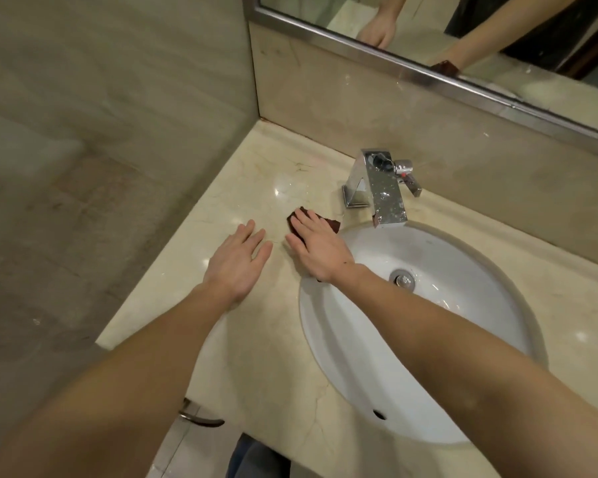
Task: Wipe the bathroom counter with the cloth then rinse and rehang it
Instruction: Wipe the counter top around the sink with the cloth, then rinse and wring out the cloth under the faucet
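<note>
A small dark brown cloth (331, 223) lies flat on the beige marble counter (256, 174), just left of the sink rim and in front of the faucet. My right hand (316, 248) presses down on it, fingers stretched out, so only the cloth's far edges show. My left hand (239, 260) rests flat on the bare counter beside it, fingers apart, holding nothing.
A white oval sink (463, 357) with a metal drain (403, 279) fills the counter's right half. A chrome angular faucet (382, 188) stands behind it. A framed mirror (428, 74) runs above the backsplash. A metal hook (197, 417) shows under the counter's front edge.
</note>
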